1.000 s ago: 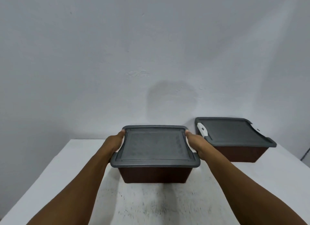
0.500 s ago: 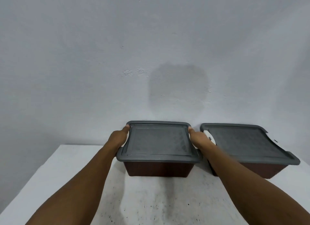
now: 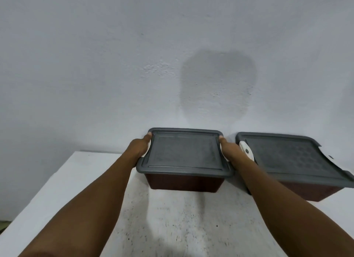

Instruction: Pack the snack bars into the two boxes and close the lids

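Grey lid (image 3: 184, 154) sits on the brown box (image 3: 184, 183) at the table (image 3: 80, 182) middle. Left hand (image 3: 138, 148) and right hand (image 3: 229, 149) grip its two sides over white latches. The second box (image 3: 298, 189) stands just beside, already covered. I judge the closing step; next, latches need firm pressing.

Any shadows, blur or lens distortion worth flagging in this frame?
Head view: a soft dark shadow falls on the wall above the left box; the right box bends near the frame edge from wide-angle distortion; no glare, focus slightly soft throughout.
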